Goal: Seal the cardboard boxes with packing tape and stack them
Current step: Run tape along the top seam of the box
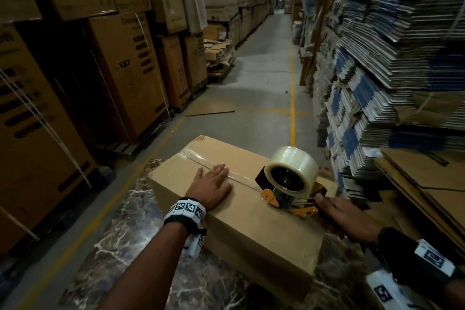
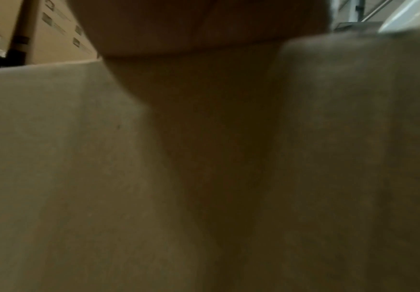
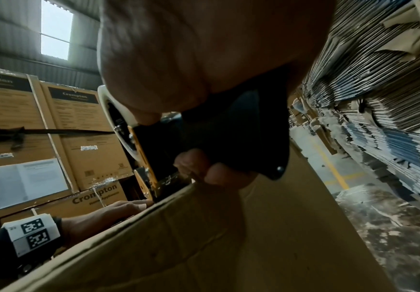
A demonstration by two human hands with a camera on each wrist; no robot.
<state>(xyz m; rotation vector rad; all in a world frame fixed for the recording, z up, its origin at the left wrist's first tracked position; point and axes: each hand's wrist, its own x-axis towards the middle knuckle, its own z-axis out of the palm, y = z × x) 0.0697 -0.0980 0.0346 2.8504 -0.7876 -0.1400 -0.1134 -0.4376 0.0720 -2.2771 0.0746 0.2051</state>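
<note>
A brown cardboard box (image 1: pixel 251 224) lies on a dark marbled surface (image 1: pixel 141 241), with clear tape (image 1: pixel 201 158) laid along its top seam. My left hand (image 1: pixel 214 186) presses flat on the box top beside the seam, fingers straight. My right hand (image 1: pixel 337 214) grips the black handle of a yellow tape dispenser (image 1: pixel 289 184), which carries a clear tape roll (image 1: pixel 292 161) and sits on the box top near its right end. In the right wrist view my fingers (image 3: pixel 203 168) curl round the handle (image 3: pixel 241 122) above the box edge (image 3: pixel 203 227). The left wrist view shows only blurred cardboard (image 2: pixel 53 158).
Tall stacks of brown printed cartons (image 1: pixel 120 70) line the left. Piles of flattened cardboard (image 1: pixel 390 58) rise close on the right. A grey aisle (image 1: pixel 264 78) with a yellow floor line (image 1: pixel 292 98) runs ahead, with a loose cardboard sheet (image 1: pixel 211 108) lying on it.
</note>
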